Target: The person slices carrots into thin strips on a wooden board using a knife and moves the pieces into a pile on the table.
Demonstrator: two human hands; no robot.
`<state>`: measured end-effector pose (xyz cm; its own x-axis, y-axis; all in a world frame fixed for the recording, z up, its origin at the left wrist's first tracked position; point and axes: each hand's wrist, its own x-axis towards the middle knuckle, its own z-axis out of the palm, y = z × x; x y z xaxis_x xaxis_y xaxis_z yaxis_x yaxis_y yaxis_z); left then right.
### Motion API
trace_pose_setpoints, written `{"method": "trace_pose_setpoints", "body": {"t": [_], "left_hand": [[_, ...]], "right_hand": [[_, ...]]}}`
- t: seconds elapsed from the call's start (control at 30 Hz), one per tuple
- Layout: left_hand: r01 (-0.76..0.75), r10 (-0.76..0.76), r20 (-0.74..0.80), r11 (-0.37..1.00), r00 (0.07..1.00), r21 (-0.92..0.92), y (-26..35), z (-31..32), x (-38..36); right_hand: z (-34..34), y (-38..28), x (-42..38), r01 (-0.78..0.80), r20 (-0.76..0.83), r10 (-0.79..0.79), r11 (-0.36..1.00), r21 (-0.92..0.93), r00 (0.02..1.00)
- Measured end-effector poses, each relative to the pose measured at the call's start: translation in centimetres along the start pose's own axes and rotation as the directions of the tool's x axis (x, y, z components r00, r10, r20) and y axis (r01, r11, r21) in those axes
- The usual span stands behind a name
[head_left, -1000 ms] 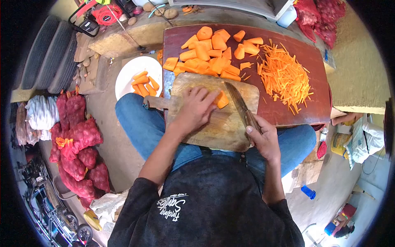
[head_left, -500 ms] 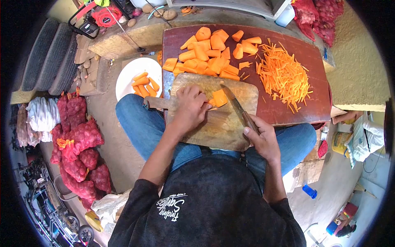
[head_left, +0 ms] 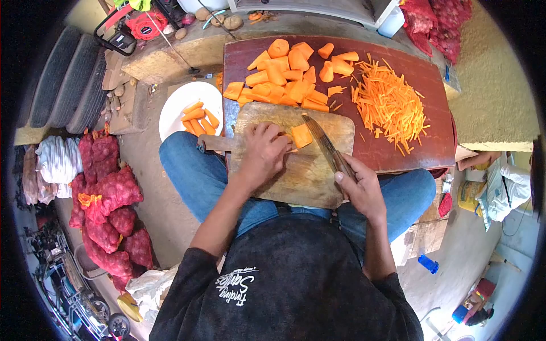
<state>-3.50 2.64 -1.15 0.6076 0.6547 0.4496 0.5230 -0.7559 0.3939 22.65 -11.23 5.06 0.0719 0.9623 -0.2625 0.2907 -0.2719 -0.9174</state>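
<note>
My left hand (head_left: 264,152) is curled on the wooden cutting board (head_left: 301,184), fingers bent and fingertips against a piece of carrot (head_left: 301,135). Part of what lies under those fingers is hidden. In my right hand (head_left: 362,187) is a knife (head_left: 323,141), gripped by its handle, its blade pointing up and left just to the right of the carrot piece. Beyond the board, peeled carrot chunks (head_left: 276,77) are heaped on the dark red table (head_left: 398,162). A pile of carrot strips (head_left: 389,102) lies to the right.
The board rests across my lap and the table edge. At left, a white bowl (head_left: 170,116) holds several carrot pieces. Red net sacks (head_left: 111,216) and stacked tires (head_left: 71,85) stand farther left. A blue object (head_left: 428,264) lies on the floor at right.
My left fingers have shifted slightly back from the cut carrot piece. The knife stays close beside it, nearly unmoved. The whole view has slid a little to the left.
</note>
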Motion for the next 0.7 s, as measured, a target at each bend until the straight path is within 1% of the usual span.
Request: {"method": "trace_pose_setpoints", "body": {"t": [0.07,0.13,0.17,0.2,0.27,0.37,0.47,0.57,0.67,0.7], "left_hand": [[-0.054,0.049,0.064,0.996,0.997,0.067,-1.3,-0.6,0.0],[-0.009,0.007,0.026,0.997,1.000,0.072,-1.5,-0.5,-0.1],[0.012,-0.013,0.008,0.997,1.000,0.072,-1.5,-0.5,-0.2],[0.032,-0.033,0.004,0.999,0.999,0.034,-1.0,-0.6,0.0],[0.072,-0.073,-0.002,0.996,0.997,-0.042,0.5,-0.6,0.3],[0.009,-0.009,0.009,0.999,1.000,-0.050,1.5,-0.8,0.6],[-0.043,0.040,0.086,0.998,0.996,0.037,0.5,0.1,0.0],[-0.059,0.072,0.138,0.993,0.988,-0.099,-0.9,-1.0,-0.2],[-0.015,0.056,0.206,0.980,0.977,-0.200,-1.4,-3.0,-0.7],[0.011,0.040,0.251,0.980,0.967,-0.198,-1.5,-3.9,-0.9]], "right_hand": [[-0.2,-0.3,0.0,-0.037,0.013,0.037,0.999,-0.006,0.999],[-0.5,-1.4,0.0,-0.134,0.047,0.133,0.991,0.024,0.990],[-0.6,-1.5,0.1,-0.135,0.052,0.133,0.991,0.024,0.990],[-0.7,-1.6,0.1,-0.137,0.055,0.135,0.990,0.024,0.989],[-0.9,-1.4,0.1,-0.105,0.047,0.104,0.994,0.020,0.993],[-0.8,-0.7,0.3,-0.036,0.033,0.035,0.999,0.016,0.999],[-0.8,-0.7,0.2,-0.034,0.038,0.033,0.999,0.014,0.999],[-0.6,-0.8,0.3,-0.008,0.035,0.009,1.000,-0.009,0.999],[-0.3,-0.3,0.2,0.046,0.013,-0.045,0.999,-0.021,0.999],[-0.2,-0.6,0.1,0.039,0.011,-0.038,0.999,-0.026,0.999]]}}
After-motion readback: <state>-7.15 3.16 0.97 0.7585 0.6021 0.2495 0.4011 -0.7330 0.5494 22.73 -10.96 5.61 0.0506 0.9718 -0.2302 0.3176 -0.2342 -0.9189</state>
